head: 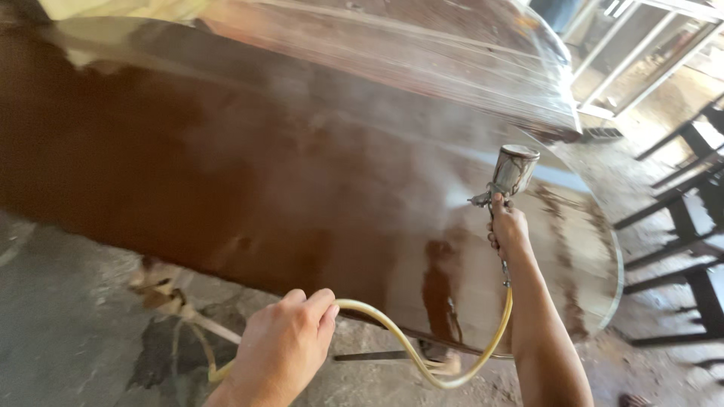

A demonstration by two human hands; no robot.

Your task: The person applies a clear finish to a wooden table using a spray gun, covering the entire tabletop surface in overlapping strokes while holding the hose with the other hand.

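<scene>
The right hand (510,226) is clenched around the grip of a spray gun (507,181), held out at arm's length over the far part of a large brown tabletop (226,173), with the metal cup on top of the gun upright so that its contents stay in, and the nozzle turned to the left so that a pale mist drifts across the glossy wood rather than back toward the person. The left hand (283,347) is closed around a yellowish hose (407,347) near the front edge of the tabletop, lifting it; from there the hose sags in a loop below the edge and climbs to the bottom of the gun, so it seems to be held this way to keep it off the wet, shining surface. The tabletop reflects light strongly where it is coated, while the right end looks paler and patchy. Dark metal frames (679,226) stand well apart on the right, and the stained concrete floor (68,301) shows beneath the table's front edge
</scene>
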